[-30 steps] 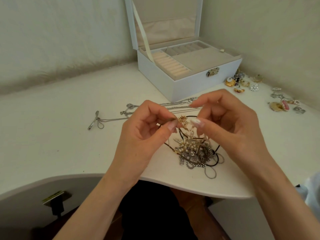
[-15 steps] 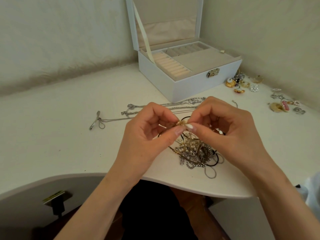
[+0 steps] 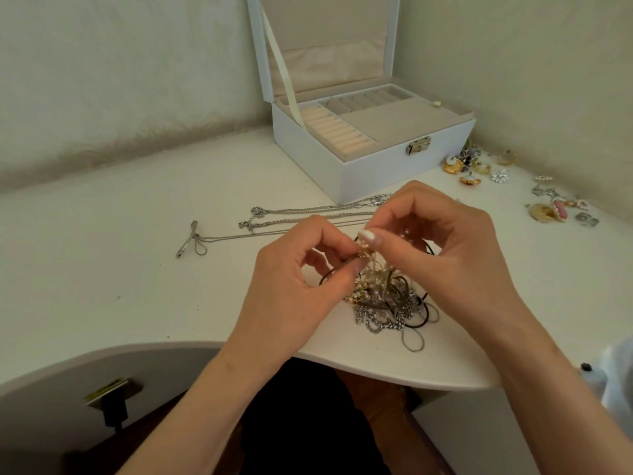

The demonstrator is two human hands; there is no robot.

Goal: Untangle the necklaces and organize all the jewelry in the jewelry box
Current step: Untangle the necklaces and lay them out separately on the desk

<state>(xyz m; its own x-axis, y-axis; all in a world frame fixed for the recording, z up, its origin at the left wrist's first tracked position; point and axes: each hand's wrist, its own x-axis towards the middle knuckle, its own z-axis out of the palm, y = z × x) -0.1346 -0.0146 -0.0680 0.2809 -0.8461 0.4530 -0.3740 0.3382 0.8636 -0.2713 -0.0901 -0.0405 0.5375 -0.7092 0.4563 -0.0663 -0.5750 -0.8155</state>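
Head view: left hand (image 3: pixel 294 279) and right hand (image 3: pixel 442 255) are both curled. The thumb and forefinger tips of each pinch one small gold piece (image 3: pixel 365 252) at the top of the tangle (image 3: pixel 383 303), held just above the table (image 3: pixel 102 269). The other fingers are loosely bent and hold nothing. The tangle sits on the table right under the hands, near the front edge. It is made of gold beaded strands, silver link chain and black cord, with a thin silver loop trailing toward 6 o'clock. The jewelry box (image 3: pixel 376 173) is at 12 o'clock from the tangle, lid up. Straightened silver chains (image 3: pixel 308 214) lie at 10 o'clock, apart from the knot. Loose earrings (image 3: pixel 479 168) are at 2 o'clock, beside the box.

Handling, my read: all of it is light and limp. Fine chains kink or snap if yanked, the beaded bits are probably fragile, and the cord is grippier than metal. Best hold is a fingertip pinch on a solid part such as a pendant or clasp, not mid-chain. Ease the loops open and don't pull them tight. Lifting one strand will likely drag the whole clump.
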